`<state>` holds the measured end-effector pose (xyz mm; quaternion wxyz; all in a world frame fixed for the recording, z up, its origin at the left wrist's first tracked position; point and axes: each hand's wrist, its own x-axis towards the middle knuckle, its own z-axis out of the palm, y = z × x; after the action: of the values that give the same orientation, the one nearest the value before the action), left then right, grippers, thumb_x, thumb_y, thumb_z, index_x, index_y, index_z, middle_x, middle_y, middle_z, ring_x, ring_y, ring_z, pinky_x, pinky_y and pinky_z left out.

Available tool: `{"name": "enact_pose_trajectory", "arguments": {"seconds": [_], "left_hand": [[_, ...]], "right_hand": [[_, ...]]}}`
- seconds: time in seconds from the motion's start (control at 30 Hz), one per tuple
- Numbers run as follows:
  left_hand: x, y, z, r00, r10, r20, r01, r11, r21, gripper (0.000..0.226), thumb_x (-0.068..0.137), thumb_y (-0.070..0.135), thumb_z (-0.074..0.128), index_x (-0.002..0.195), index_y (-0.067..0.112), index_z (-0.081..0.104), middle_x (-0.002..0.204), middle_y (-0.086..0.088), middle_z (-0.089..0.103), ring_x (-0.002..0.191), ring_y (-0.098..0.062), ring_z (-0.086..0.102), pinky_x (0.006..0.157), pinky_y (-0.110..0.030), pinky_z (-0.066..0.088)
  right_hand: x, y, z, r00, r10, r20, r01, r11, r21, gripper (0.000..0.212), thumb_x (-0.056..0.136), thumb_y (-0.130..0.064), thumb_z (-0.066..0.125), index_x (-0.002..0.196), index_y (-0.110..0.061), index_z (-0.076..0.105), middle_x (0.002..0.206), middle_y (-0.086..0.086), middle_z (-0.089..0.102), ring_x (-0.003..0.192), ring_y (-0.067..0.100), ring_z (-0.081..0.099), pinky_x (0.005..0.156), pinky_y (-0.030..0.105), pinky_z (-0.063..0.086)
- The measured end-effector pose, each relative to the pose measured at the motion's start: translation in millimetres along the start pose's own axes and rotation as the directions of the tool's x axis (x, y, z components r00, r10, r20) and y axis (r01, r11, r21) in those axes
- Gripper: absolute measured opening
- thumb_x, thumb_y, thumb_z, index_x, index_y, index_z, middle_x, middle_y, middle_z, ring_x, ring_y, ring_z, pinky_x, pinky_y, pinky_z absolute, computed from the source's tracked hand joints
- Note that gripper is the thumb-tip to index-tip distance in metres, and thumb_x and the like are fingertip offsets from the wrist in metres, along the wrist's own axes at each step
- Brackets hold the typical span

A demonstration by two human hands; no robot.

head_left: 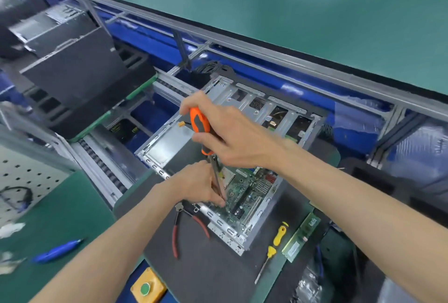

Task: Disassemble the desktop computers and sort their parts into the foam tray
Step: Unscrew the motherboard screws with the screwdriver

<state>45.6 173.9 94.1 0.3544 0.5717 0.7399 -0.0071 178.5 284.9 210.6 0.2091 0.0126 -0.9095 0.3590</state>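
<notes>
An open desktop computer case (174, 137) of bare metal lies on a dark mat in the middle. Its green motherboard (244, 193) sits in the near half. My right hand (230, 137) grips an orange-and-black screwdriver (200, 124) by the handle, shaft pointing down at the board. My left hand (201, 186) pinches the lower shaft near the tip, at the board's near-left edge. A black foam tray (80, 84) with cut-out pockets lies at the upper left, carrying a dark flat panel.
Red-handled pliers (177, 232) lie on the mat by the case's near corner. A yellow screwdriver (272, 251) and a green memory stick (301, 237) lie to the right. A blue tool (57, 251) rests on the green bench at left. A yellow box with a green button (146, 288) sits at the front edge.
</notes>
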Motion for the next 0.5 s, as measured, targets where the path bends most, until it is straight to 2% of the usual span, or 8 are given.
{"name": "enact_pose_trajectory", "arguments": {"seconds": [0.07,0.17,0.4,0.5], "left_hand": [[0.5,1.2,0.6,0.998,0.003,0.057,-0.002,1.000,-0.021,0.018,0.068,0.048,0.085,0.084,0.042,0.079,0.083,0.020,0.074,0.085,-0.005,0.068,0.086,-0.037,0.056],[1.3,2.5,0.1,0.992,0.014,0.125,-0.009,0.999,-0.038,0.019,0.066,0.046,0.086,0.083,0.046,0.078,0.080,0.029,0.072,0.082,0.002,0.067,0.087,-0.034,0.056],[3.4,4.2,1.8,0.986,-0.019,0.167,0.021,1.000,-0.010,0.021,0.063,0.051,0.086,0.081,0.054,0.075,0.076,0.032,0.069,0.079,0.006,0.065,0.086,-0.032,0.057],[3.7,5.9,1.7,0.982,-0.028,0.187,0.029,1.000,-0.002,0.021,0.065,0.049,0.086,0.084,0.050,0.076,0.074,0.034,0.068,0.078,0.008,0.064,0.086,-0.030,0.056]], "right_hand": [[-3.8,0.6,0.5,1.000,0.001,0.008,-0.002,0.999,0.040,0.031,0.100,-0.008,0.054,0.126,-0.013,0.039,0.070,-0.002,0.036,0.065,0.023,0.062,0.060,0.041,0.046],[-7.8,2.4,1.5,1.000,0.018,-0.003,-0.018,0.998,0.055,0.032,0.098,-0.007,0.056,0.126,-0.011,0.041,0.069,-0.002,0.036,0.067,0.026,0.062,0.061,0.043,0.045],[-11.1,6.2,5.3,1.000,0.006,-0.018,-0.006,0.999,0.034,0.034,0.097,-0.007,0.059,0.127,-0.009,0.042,0.068,0.005,0.036,0.060,0.024,0.050,0.055,0.034,0.039],[-12.5,8.0,8.7,0.999,-0.009,-0.030,0.010,0.999,0.031,0.035,0.096,-0.006,0.059,0.126,-0.009,0.043,0.066,-0.004,0.028,0.057,0.018,0.042,0.053,0.028,0.032]]}}
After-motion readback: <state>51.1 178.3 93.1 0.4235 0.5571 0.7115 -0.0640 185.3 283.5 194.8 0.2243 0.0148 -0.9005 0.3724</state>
